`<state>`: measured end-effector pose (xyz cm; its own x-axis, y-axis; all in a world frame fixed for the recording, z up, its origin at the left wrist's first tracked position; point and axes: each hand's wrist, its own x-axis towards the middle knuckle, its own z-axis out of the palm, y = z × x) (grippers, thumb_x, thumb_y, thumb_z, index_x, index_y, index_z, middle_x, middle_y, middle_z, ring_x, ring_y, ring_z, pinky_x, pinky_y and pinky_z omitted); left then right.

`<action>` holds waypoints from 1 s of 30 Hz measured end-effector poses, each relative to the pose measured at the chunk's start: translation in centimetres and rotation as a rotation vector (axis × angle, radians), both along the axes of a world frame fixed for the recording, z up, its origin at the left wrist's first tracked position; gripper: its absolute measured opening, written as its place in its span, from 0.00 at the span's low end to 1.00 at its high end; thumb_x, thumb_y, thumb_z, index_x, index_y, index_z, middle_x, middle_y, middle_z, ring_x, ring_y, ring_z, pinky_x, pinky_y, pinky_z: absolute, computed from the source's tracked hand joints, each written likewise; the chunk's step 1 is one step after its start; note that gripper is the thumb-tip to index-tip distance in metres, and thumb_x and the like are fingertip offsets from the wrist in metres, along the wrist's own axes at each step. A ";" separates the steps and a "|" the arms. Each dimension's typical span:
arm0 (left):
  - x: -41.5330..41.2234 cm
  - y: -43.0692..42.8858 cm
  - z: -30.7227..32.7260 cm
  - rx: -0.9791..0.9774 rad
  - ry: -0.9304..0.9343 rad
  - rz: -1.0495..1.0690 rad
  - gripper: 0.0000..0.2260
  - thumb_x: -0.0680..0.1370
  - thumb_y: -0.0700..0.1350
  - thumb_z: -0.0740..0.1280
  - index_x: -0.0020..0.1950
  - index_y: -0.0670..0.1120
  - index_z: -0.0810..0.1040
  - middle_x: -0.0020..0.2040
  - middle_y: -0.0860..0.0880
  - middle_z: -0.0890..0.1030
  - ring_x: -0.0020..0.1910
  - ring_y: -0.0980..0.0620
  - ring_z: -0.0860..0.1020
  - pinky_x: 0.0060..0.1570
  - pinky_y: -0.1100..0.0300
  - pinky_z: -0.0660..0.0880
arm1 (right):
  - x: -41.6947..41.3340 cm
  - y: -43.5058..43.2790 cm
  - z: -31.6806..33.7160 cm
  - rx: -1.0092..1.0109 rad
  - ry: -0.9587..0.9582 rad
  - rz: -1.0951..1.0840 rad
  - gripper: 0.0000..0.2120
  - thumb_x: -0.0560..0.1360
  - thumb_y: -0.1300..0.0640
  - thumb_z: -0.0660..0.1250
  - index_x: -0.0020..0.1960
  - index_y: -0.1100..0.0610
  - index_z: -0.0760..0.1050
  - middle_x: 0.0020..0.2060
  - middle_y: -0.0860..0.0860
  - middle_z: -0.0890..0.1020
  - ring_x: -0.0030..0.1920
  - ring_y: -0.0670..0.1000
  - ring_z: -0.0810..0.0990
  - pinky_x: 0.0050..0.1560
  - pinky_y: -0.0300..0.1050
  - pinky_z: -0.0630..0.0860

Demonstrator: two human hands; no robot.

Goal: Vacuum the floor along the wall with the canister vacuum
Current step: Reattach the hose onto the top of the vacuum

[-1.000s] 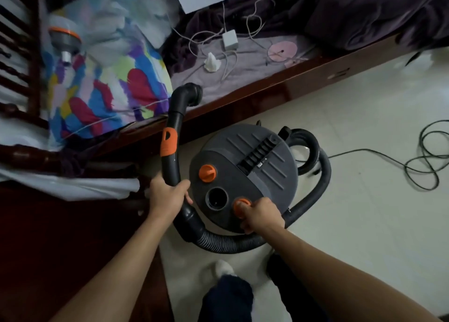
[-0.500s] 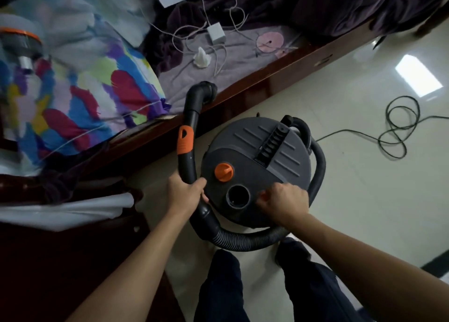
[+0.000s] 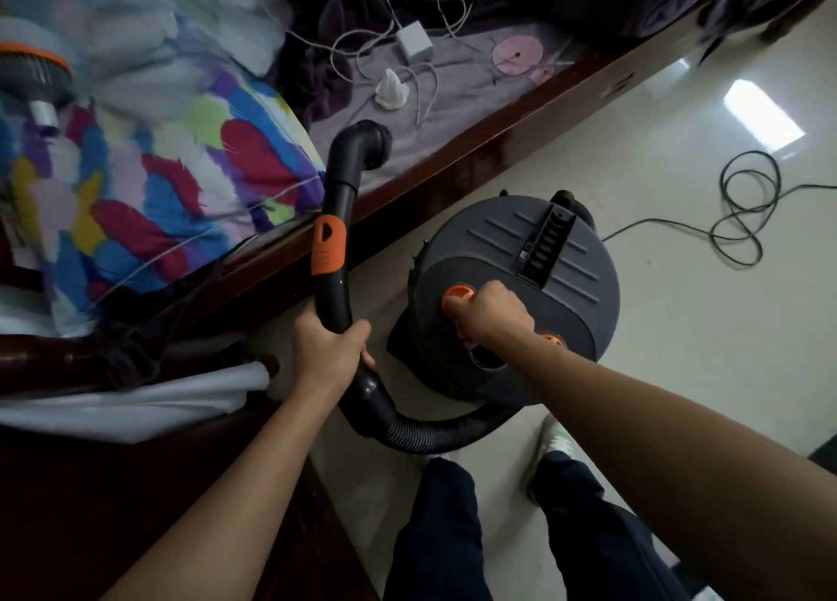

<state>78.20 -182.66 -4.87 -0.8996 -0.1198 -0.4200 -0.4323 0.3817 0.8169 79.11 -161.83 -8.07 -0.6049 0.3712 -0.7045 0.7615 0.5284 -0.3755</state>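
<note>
Since the earlier frame, the right hand [image 3: 491,315] has been shifted from the lower orange knob [image 3: 553,340] to the upper orange knob [image 3: 457,296] on the lid, which is gripped by its curled fingers. At the left, a multicoloured quilt [image 3: 136,183] is spread on the bed, edged by a dark wooden bed frame [image 3: 453,165]. The rigid black tube [image 3: 337,220] is clasped by the left hand [image 3: 326,356], fingers wrapped round it just above the ribbed hose [image 3: 421,433]. The canister vacuum [image 3: 566,292] is stood on the pale floor [image 3: 679,374], just beside the bed frame. At the far right, a black cord [image 3: 743,210] is coiled loosely on the floor.
</note>
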 end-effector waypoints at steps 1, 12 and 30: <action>-0.2 0.0 0.0 0.013 -0.007 0.006 0.09 0.68 0.36 0.68 0.44 0.45 0.71 0.23 0.46 0.76 0.20 0.43 0.77 0.22 0.58 0.73 | 0.1 -0.1 -0.1 0.107 0.034 0.087 0.19 0.73 0.40 0.63 0.45 0.57 0.73 0.29 0.48 0.80 0.32 0.53 0.81 0.37 0.46 0.75; -3.7 2.7 3.7 0.151 -0.170 -0.204 0.08 0.68 0.33 0.67 0.42 0.41 0.71 0.23 0.44 0.74 0.20 0.44 0.74 0.25 0.54 0.74 | -1.6 5.6 6.2 0.471 0.596 0.459 0.18 0.73 0.43 0.69 0.60 0.48 0.73 0.55 0.51 0.77 0.55 0.54 0.76 0.47 0.50 0.75; -7.6 9.0 7.0 0.083 -0.219 -0.755 0.18 0.66 0.39 0.79 0.52 0.41 0.79 0.46 0.44 0.84 0.46 0.49 0.82 0.50 0.56 0.78 | 1.1 19.1 11.6 0.697 0.472 0.330 0.12 0.68 0.43 0.70 0.44 0.50 0.75 0.29 0.47 0.70 0.36 0.59 0.77 0.37 0.46 0.63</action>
<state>70.65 -173.70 2.14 -0.6210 0.5298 -0.5777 -0.2350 0.5773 0.7820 80.23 -142.74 3.51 -0.9255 0.3771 -0.0362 0.3786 0.9174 -0.1229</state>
